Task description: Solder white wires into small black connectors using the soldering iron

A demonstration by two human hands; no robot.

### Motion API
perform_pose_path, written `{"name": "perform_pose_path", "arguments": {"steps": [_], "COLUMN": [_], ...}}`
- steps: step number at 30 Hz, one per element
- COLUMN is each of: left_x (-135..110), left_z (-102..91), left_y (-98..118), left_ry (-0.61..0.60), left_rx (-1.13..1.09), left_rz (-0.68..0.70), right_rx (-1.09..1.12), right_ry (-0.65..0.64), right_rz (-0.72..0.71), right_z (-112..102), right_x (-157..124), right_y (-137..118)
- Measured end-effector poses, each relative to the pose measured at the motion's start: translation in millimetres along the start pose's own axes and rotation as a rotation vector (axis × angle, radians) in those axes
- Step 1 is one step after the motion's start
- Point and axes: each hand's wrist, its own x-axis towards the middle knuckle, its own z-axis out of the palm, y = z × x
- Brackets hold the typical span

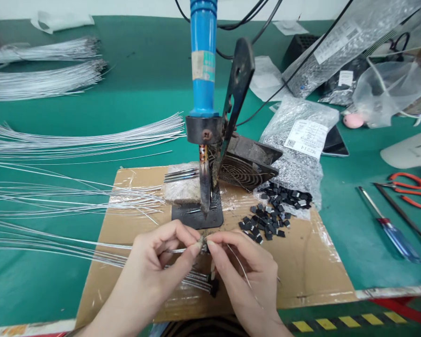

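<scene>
Left hand (161,255) and right hand (238,262) pinch a wire (177,251) and small part (205,247) together at 6 o'clock from the iron (204,187). Likely risk: fingers brushing the hot tip just above.

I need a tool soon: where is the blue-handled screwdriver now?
In the head view, the screwdriver lies on the green table, right of the cardboard, beside the orange scissors.

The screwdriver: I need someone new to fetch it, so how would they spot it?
Start at the brown cardboard sheet on the green table, then look right. The screwdriver lies below the orange-handled scissors; it alone has a clear blue handle with a red collar.
</scene>
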Motion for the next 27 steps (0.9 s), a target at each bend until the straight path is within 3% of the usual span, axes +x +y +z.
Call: {"name": "perform_pose_path", "arguments": {"steps": [5,13,24,27], "left_x": [5,13,18,19], "left_z": [-4.6,1.3,2.3,2.3], "left_y": [2,10,9,7], "left_ry": [-0.013,0.095,0.092,0.091], "left_rx": [0.079,0.083,0.129,0.133], "left_rz": [0.015,0.043,0.046,0.037], "right_rx": [0.004,-0.2,-0.185,-0.161], "right_ry": [-0.015,0.119,0.125,0.217], "right_rz": [-0.02,0.028,-0.32,-0.444], "right_z": [-6,-13,-8,-7], "right_x": [-5,-5,4,3], "right_y": [3,0,6,10]}}
